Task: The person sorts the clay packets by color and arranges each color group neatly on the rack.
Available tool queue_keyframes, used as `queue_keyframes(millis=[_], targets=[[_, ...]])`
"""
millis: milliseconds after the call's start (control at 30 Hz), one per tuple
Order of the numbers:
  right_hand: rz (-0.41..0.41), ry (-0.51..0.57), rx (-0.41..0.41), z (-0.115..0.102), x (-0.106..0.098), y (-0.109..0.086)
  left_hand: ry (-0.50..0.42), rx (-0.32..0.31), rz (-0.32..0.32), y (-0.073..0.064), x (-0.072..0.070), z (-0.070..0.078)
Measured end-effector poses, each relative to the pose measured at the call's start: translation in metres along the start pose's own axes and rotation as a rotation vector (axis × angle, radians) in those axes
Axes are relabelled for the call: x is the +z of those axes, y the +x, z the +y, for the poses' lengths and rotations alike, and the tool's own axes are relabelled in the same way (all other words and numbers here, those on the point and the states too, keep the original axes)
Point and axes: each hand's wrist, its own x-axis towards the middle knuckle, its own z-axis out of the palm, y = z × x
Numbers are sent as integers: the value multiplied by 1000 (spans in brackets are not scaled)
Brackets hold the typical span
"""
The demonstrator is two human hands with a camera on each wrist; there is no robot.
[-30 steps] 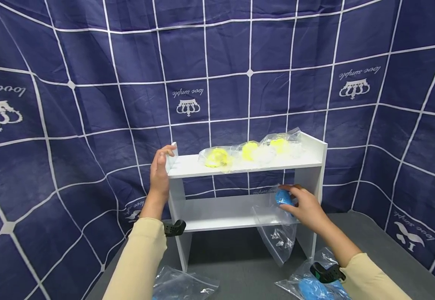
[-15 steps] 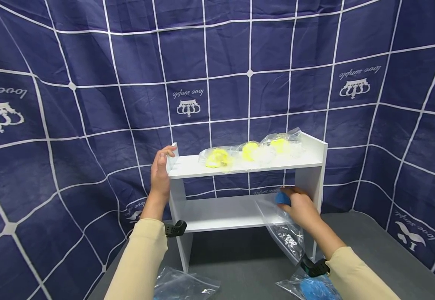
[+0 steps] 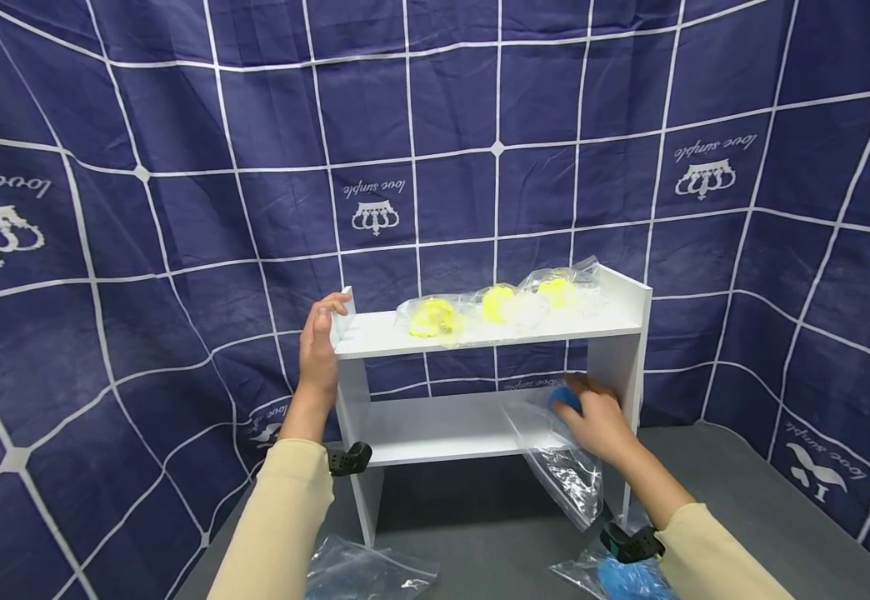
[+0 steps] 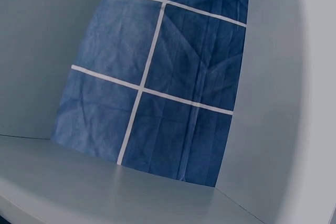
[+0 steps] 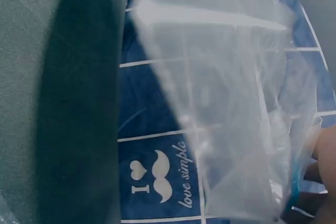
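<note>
My left hand grips the upper left side panel of a small white shelf, fingertips over its edge. In the head view, my right hand is at the right end of the lower board, pinching a blue rounded thing through a clear plastic bag. The bag's loose end hangs down past the board's front edge. Up close, the right wrist view shows the crumpled bag and part of the fingers. Only the shelf's inside and the curtain behind appear in the left wrist view.
Several clear bags with yellow things lie along the top board. On the grey table, a clear bag lies at front left and another with blue contents at front right. A blue checked curtain surrounds the table.
My right hand has turned and shifted slightly lower at the right end of the lower board, covering more of the blue thing. The bag's hanging end has swung right. My left hand stays put.
</note>
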Motion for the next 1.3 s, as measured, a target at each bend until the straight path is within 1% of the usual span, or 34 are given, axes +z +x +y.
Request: queue_keyframes(millis=[67,133,333,400,467,500,567,633,700,800,900,933,1000,1067,1133,1200,1300], targets=[[26,30,-20,-1,-3,-5,-1,0,0,0,0,0],[80,52,-54,-3,-8,-13,2,0,2,-1,0,0],[310,90,-197,-5,-28,-45,23,6,-4,1,0,2],[358,96,-218,-2,-36,-57,29,11,-6,1,1,2],[368,78,-201,4,-41,-70,31,15,-6,2,1,2],[351,64,-181,7,-42,-76,30,15,-5,2,2,2],[271,47,-125,16,-45,-89,28,12,-1,1,1,1],[147,44,-82,26,-45,-102,18,11,0,1,0,0],[15,56,-96,39,-42,-114,7,8,0,1,0,0],[-136,90,-234,60,-32,-130,-9,8,-1,0,0,0],[-234,113,-431,78,-17,-142,-11,6,0,0,0,0],[-254,110,-492,83,-12,-145,-9,5,0,0,0,0],[-283,100,-577,90,-3,-150,-5,2,-1,0,-1,0],[-271,88,-664,94,5,-153,2,-3,-2,0,-1,-1],[-238,62,-723,97,11,-154,7,-5,-2,0,-1,-1],[-207,44,-756,99,14,-156,7,-5,-1,0,-1,0],[-163,8,-769,101,18,-157,7,6,0,0,0,1]])
